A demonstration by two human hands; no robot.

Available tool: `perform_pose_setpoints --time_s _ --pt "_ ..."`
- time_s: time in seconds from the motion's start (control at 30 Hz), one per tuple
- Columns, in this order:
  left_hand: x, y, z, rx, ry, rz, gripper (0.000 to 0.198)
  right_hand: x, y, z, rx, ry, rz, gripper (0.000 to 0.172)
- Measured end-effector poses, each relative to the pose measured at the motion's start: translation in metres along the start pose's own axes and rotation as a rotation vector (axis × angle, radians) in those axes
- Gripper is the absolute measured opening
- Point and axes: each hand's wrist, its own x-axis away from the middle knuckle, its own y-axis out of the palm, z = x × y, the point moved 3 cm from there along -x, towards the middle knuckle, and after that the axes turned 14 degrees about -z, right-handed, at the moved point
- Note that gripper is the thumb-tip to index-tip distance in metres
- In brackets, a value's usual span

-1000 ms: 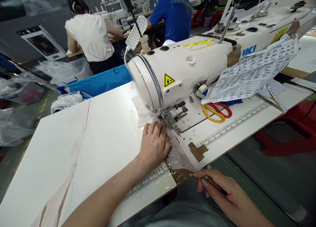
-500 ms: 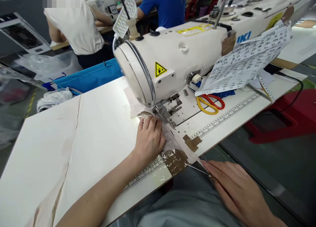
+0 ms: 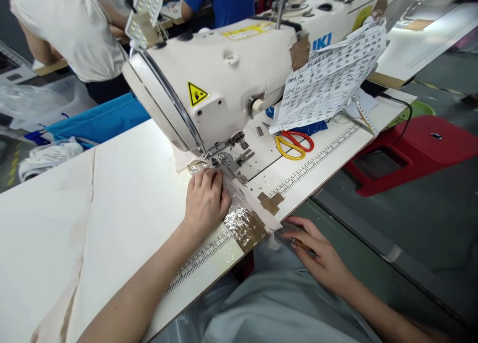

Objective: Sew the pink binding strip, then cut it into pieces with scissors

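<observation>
My left hand (image 3: 205, 203) lies flat, fingers together, on a thin pale fabric strip (image 3: 257, 211) just in front of the presser foot (image 3: 227, 159) of a white sewing machine (image 3: 224, 89). The strip runs from the needle area to the table's front edge. My right hand (image 3: 317, 253) sits at that edge below the strip's near end, fingers pinched on a thin metal tool with a brown handle (image 3: 295, 242). Shiny brown tape (image 3: 246, 226) covers the table beside my left hand.
Red and yellow scissors (image 3: 293, 144) lie right of the needle plate under a printed paper sheet (image 3: 332, 79) taped to the machine. A red stool (image 3: 411, 149) stands on the right. A blue bin (image 3: 97, 124) and two seated people are behind the table (image 3: 130, 193).
The view has swung so the machine sits higher and further left. My right hand has moved up to the table edge with the tool. My left hand stays on the strip.
</observation>
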Motion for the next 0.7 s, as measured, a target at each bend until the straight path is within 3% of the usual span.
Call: perform_pose_setpoints --time_s 0.23,0.33,0.5,0.7 --pt "0.001 0.001 -0.002 -0.06 0.068 0.095 0.041 -0.008 0.01 -0.011 0.07 -0.098 0.102 0.036" --pt "0.0 0.002 -0.003 -0.071 0.105 0.131 0.041 -0.003 0.013 -0.011 -0.031 -0.043 0.117 0.038" --pt "-0.003 0.007 -0.008 -0.039 0.136 0.146 0.038 -0.009 0.02 -0.002 -0.193 0.022 0.125 0.036" --pt "0.003 0.005 0.0 0.061 0.07 0.156 0.032 0.005 0.045 0.026 -0.104 -0.022 0.084 0.029"
